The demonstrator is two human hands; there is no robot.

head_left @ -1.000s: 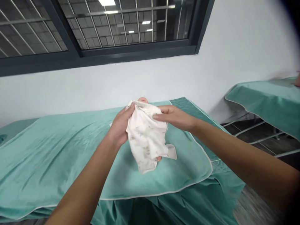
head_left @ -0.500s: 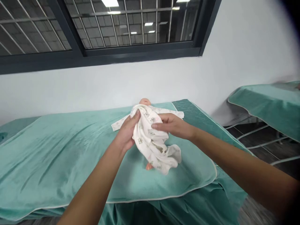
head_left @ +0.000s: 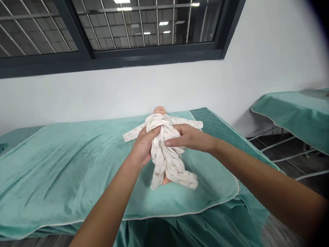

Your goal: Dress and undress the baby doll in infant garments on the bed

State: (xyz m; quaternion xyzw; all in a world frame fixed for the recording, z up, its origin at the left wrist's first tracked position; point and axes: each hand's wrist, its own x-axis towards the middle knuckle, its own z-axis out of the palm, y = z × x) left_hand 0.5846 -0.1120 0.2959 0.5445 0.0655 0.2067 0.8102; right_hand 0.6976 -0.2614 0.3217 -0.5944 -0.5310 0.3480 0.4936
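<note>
A baby doll lies on its back on the green bed cover, dressed in a white printed top whose sleeves spread to both sides. Over its body I hold a pair of white printed baby pants, bunched at the top with two legs hanging down. My left hand grips the bunched cloth on the left, thumb on top. On the right, my right hand pinches the cloth between thumb and fingers. The doll's feet peek out between the pant legs; its middle is hidden under the cloth.
The green cover drapes over the bed's front edge. Behind stands a white wall below a dark-framed barred window. A second green-covered bed with bare metal rails is at the right.
The pants have turned and unfolded: their legs now hang apart, where before they were crumpled toward the right. My left hand has shifted slightly right, still gripping the cloth.
</note>
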